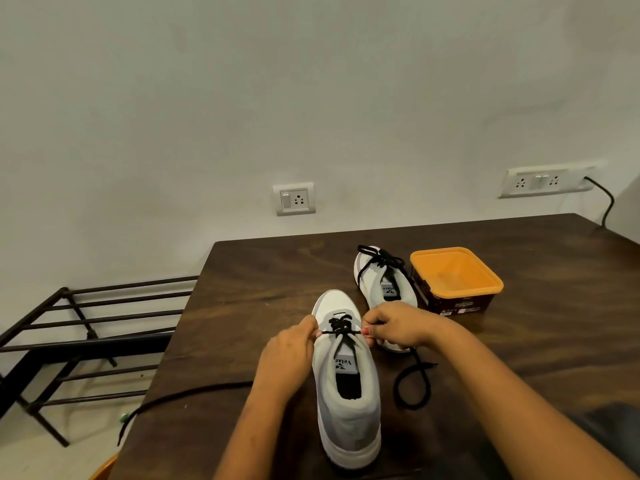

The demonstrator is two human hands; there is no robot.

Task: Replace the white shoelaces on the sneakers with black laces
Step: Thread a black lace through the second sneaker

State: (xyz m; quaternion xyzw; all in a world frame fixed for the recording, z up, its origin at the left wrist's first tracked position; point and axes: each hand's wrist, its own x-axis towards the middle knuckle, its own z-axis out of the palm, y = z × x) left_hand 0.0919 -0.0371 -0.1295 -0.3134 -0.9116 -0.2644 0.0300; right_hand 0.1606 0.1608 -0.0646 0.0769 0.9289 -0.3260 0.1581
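A white and grey sneaker (348,410) stands on the dark wooden table (242,289), heel toward me, with a black lace (341,329) threaded through its eyelets. My left hand (287,355) pinches the lace at the shoe's left side. My right hand (394,323) pinches it at the right side, so the lace runs taut across the tongue. One loose lace end trails left over the table edge (180,396); the other loops on the table to the right (412,386). A second sneaker (372,278) with a black lace stands behind, partly hidden by my right hand.
An orange-rimmed brown tub (457,282) stands right of the far sneaker. A black metal rack (69,323) stands on the floor left of the table. Two wall sockets (294,199) sit on the wall behind, and a black cable (606,202) hangs from the right one.
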